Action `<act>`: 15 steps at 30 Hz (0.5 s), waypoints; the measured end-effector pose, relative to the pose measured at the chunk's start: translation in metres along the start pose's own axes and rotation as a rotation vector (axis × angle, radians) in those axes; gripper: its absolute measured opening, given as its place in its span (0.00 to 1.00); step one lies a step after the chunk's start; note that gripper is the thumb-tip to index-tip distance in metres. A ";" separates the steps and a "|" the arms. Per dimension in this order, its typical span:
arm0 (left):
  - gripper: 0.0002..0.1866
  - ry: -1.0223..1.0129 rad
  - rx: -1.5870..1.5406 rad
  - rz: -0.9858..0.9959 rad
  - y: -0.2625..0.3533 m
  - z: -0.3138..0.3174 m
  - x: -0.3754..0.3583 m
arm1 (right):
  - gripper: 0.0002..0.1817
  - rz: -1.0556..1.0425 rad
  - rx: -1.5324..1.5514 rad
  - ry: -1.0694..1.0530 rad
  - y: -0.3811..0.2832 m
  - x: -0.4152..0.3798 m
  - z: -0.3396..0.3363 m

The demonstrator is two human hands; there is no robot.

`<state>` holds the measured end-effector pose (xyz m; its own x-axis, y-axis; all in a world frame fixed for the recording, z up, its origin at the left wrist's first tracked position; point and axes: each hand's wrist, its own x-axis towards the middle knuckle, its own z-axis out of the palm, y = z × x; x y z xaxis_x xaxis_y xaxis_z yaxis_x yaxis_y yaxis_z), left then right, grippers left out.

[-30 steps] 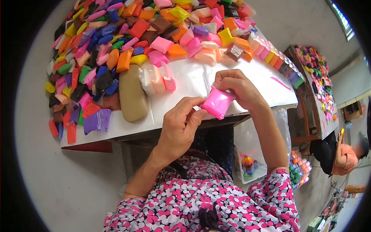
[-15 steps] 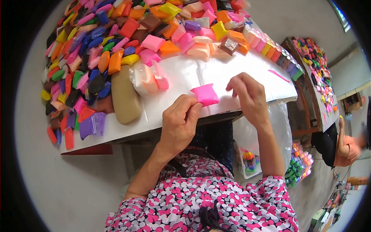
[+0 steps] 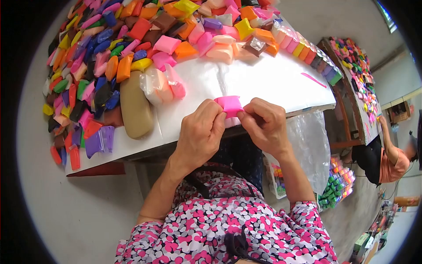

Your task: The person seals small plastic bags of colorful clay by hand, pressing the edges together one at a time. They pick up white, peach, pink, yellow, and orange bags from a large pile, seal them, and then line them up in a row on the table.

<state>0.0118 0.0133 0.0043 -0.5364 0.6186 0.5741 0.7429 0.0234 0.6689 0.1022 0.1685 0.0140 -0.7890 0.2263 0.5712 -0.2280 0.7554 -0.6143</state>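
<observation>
A small bright pink packet (image 3: 230,105), soft and pillow-shaped, is held between my two hands over the front edge of the white-topped table (image 3: 184,116). My left hand (image 3: 201,132) pinches its left side, thumb against curled fingers. At its lower right corner, my right hand (image 3: 266,123) grips with thumb and forefinger. Left of my hands lie a clear bag of pale peach and pink packets (image 3: 156,86) and a smooth, olive-brown rounded block (image 3: 135,105).
A large heap of colourful packets (image 3: 132,44) covers the table's back and left. A row of multicoloured packets (image 3: 307,53) lines the right edge, near a thin pink strip (image 3: 313,80). A clear plastic bag (image 3: 307,145) hangs below. Another person (image 3: 391,154) is beside a second table.
My right hand has come in from the right and taken hold of the packet's right side. My left hand keeps its grip. The view has shifted slightly.
</observation>
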 end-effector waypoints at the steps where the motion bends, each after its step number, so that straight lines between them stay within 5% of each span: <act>1: 0.04 -0.001 0.009 0.002 0.000 0.000 0.001 | 0.06 0.029 0.021 0.010 0.000 -0.001 0.001; 10: 0.04 -0.079 -0.031 -0.048 0.010 -0.006 0.001 | 0.07 0.060 0.116 -0.026 0.002 -0.007 -0.006; 15: 0.04 -0.026 0.016 0.025 0.003 -0.001 -0.001 | 0.09 -0.095 0.011 -0.018 0.007 -0.006 -0.005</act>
<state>0.0138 0.0114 0.0060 -0.5074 0.6392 0.5779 0.7622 0.0201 0.6470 0.1083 0.1756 0.0087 -0.7737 0.1431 0.6172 -0.3081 0.7662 -0.5639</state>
